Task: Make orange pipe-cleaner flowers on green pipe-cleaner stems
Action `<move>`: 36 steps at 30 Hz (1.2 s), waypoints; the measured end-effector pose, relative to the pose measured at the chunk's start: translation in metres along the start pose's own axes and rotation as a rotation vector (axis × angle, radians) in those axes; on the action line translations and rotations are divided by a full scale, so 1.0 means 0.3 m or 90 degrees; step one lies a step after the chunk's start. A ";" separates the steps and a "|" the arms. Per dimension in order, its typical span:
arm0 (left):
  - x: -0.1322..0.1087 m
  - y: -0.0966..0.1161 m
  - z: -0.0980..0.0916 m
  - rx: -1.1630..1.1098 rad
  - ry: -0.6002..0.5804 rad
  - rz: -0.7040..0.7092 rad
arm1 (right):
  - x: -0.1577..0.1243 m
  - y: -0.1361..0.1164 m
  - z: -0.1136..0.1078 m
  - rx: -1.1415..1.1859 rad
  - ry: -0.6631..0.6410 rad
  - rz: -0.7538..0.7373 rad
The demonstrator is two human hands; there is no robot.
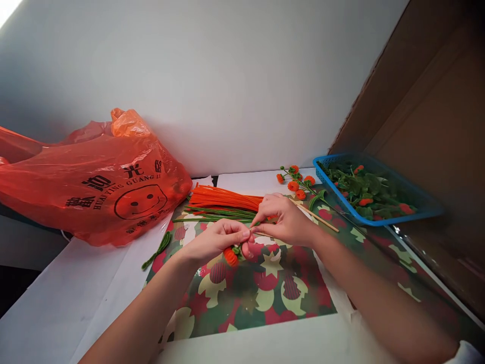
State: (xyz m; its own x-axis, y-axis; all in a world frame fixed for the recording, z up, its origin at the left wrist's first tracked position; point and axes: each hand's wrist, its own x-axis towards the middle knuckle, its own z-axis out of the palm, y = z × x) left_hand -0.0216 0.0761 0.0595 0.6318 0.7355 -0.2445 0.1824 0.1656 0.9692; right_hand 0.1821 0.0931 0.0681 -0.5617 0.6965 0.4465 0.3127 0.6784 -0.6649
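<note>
An orange pipe-cleaner flower (231,257) with a bit of green at its base hangs below the fingers of my left hand (226,236), which is closed on it. My right hand (282,220) meets the left fingertips, its thumb and forefinger pinched at the flower's green stem; the exact grip is partly hidden. Just behind both hands lie a bundle of orange pipe cleaners (223,197) and several green pipe cleaners (212,214). A thin wooden stick (318,218) reaches out past my right hand.
A red plastic bag (94,187) stands at left, near a folded green pipe cleaner (157,251). Finished orange flowers on a stem (297,186) lie at the back. A blue basket (373,221) of greenery sits at right beside cardboard (428,126). A patterned mat (246,303) covers the white table.
</note>
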 end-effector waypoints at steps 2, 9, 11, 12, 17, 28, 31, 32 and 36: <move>0.008 0.000 0.014 0.186 0.100 0.044 | 0.001 -0.003 0.001 -0.074 -0.007 0.057; 0.010 -0.016 0.069 0.686 0.444 0.278 | 0.001 -0.003 0.020 0.029 0.010 0.248; 0.008 -0.018 0.075 0.714 0.440 0.297 | 0.000 -0.005 0.021 0.066 -0.006 0.275; 0.006 -0.015 0.077 0.710 0.424 0.299 | -0.001 -0.007 0.018 0.068 -0.012 0.280; -0.025 0.042 0.060 0.511 0.237 0.173 | -0.004 -0.033 -0.035 0.013 -0.076 0.167; -0.015 0.006 -0.001 0.018 -0.156 0.007 | -0.004 -0.064 -0.055 0.058 -0.136 0.005; -0.002 0.020 0.033 0.239 0.094 0.053 | 0.002 -0.047 -0.035 -0.037 -0.068 0.094; -0.002 0.026 0.048 0.327 0.181 0.071 | 0.004 -0.042 -0.028 -0.039 -0.053 0.127; -0.012 0.035 0.090 0.518 0.343 0.163 | 0.004 -0.033 -0.014 0.031 -0.026 0.209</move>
State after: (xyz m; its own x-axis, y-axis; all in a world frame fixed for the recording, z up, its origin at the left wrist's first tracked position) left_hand -0.0017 0.0576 0.0699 0.3360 0.9184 0.2087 0.6746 -0.3893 0.6272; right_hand 0.1815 0.0883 0.0778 -0.4675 0.8654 0.1804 0.4457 0.4070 -0.7973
